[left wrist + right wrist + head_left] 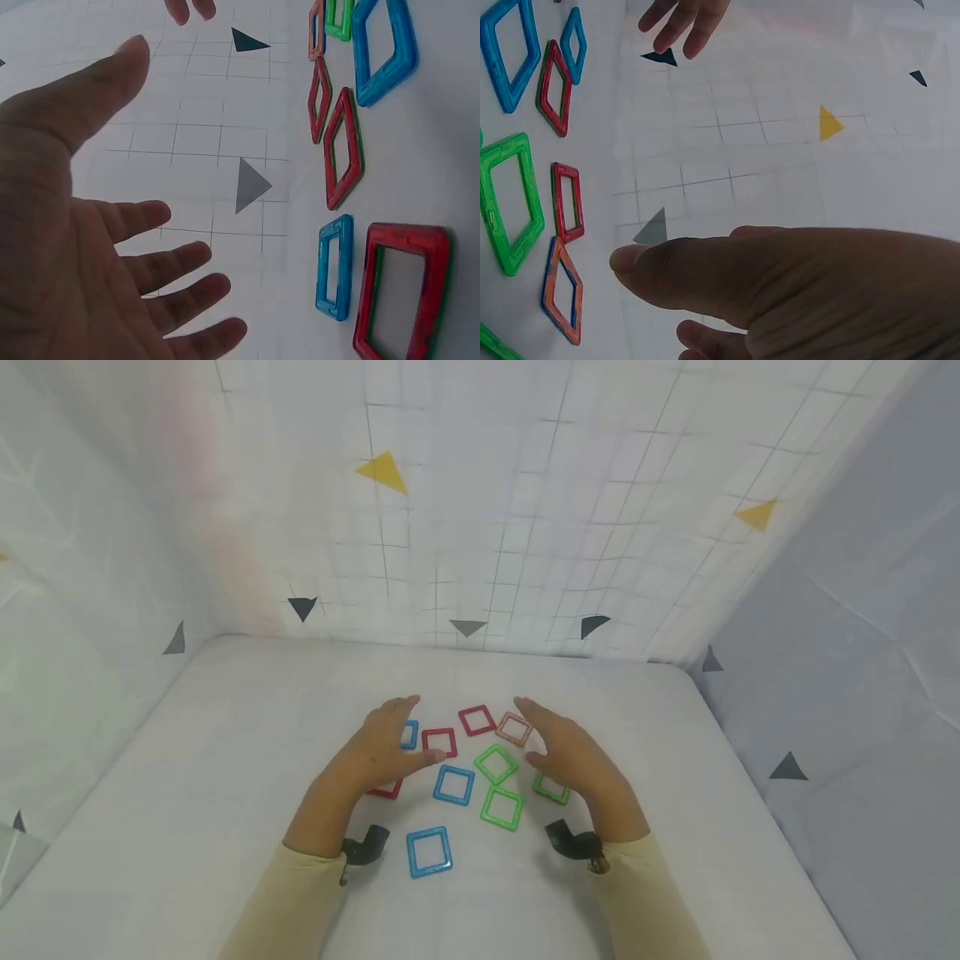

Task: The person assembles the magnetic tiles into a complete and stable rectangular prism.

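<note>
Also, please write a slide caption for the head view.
Left hand and right hand hover, empty, above colourful square frames.

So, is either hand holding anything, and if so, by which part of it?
Nothing is held: the left hand and right hand are both open, and the square frames lie on the table.

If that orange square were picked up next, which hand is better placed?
Probably the right hand: in the head view its fingertips appear right by the orange square. The left hand looks farther off, with two red squares between. Both hands are empty.
</note>
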{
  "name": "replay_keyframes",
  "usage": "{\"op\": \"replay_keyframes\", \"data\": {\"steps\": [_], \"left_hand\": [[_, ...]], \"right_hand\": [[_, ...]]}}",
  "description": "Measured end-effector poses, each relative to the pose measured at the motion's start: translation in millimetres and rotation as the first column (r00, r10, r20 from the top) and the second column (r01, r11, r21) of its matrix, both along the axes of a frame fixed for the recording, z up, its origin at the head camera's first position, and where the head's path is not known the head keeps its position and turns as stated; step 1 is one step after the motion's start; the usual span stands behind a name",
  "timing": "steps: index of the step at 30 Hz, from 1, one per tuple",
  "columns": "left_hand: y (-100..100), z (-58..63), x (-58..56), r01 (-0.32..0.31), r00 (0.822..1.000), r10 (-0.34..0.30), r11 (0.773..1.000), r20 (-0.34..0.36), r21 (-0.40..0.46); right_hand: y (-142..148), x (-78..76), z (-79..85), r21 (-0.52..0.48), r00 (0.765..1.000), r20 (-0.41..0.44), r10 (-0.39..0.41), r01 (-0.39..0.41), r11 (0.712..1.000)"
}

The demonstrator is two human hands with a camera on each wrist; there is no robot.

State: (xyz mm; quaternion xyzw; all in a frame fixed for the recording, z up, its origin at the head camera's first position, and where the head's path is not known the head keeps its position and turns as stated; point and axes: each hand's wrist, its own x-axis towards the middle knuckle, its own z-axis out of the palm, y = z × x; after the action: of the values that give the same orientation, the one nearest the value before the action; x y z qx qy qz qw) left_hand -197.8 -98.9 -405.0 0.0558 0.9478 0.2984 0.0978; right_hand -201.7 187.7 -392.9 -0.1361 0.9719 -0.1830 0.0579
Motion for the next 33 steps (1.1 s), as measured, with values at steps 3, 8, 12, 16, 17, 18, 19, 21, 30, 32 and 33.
{"op": "replay_keyframes", "data": {"steps": [3,8,12,16,17,18,19,21,30,32,33], "left_hand": [[1.3,-1.3,1.6,0.020,1.000,-0.019,1.000,-0.023,0.008],[4.0,-2.3,2.4,0.032,0.998,-0.030,0.999,-0.049,0.040],[6.5,-5.3,0.9,0.043,0.999,-0.042,0.998,-0.032,0.049],[8.2,-10.1,-0.9,0.058,0.998,-0.058,0.998,-0.011,0.032],[8.5,-11.1,-1.2,0.057,0.998,-0.057,0.998,-0.007,0.027],[8.7,-12.2,-1.4,0.056,0.998,-0.056,0.998,-0.001,0.026],[9.0,-13.2,-1.5,0.054,0.999,-0.054,0.998,0.008,0.024],[9.8,-15.1,-1.4,0.049,0.998,-0.050,0.998,0.032,0.024],[16.1,-23.0,1.6,0.055,0.988,-0.059,0.998,0.145,0.032],[17.6,-24.2,2.8,0.070,0.989,-0.071,0.997,0.130,0.016],[18.3,-24.8,3.2,0.076,0.989,-0.077,0.997,0.124,0.012]], "right_hand": [[-1.0,-0.8,-2.2,-0.001,1.000,0.007,-0.002,0.002,1.000],[-3.5,-1.8,-5.4,-0.012,1.000,0.028,-0.007,0.007,1.000],[-5.5,-3.8,-11.3,-0.006,0.999,0.043,-0.010,0.010,1.000],[-7.2,-5.4,-18.0,0.000,0.998,0.057,-0.008,0.008,1.000],[-7.8,-5.8,-19.6,0.000,0.998,0.062,-0.013,0.013,1.000],[-8.5,-6.1,-21.2,-0.003,0.998,0.067,-0.016,0.016,1.000],[-9.5,-6.4,-22.8,-0.002,0.997,0.073,-0.019,0.019,1.000],[-11.5,-7.1,-26.3,-0.007,0.996,0.088,-0.027,0.028,1.000],[-18.5,-9.1,-42.7,-0.037,0.992,0.122,0.008,-0.004,0.999],[-19.5,-9.5,-45.5,-0.043,0.990,0.141,-0.004,0.010,0.999],[-19.9,-9.5,-46.3,-0.042,0.989,0.148,-0.006,0.013,0.999]]}}
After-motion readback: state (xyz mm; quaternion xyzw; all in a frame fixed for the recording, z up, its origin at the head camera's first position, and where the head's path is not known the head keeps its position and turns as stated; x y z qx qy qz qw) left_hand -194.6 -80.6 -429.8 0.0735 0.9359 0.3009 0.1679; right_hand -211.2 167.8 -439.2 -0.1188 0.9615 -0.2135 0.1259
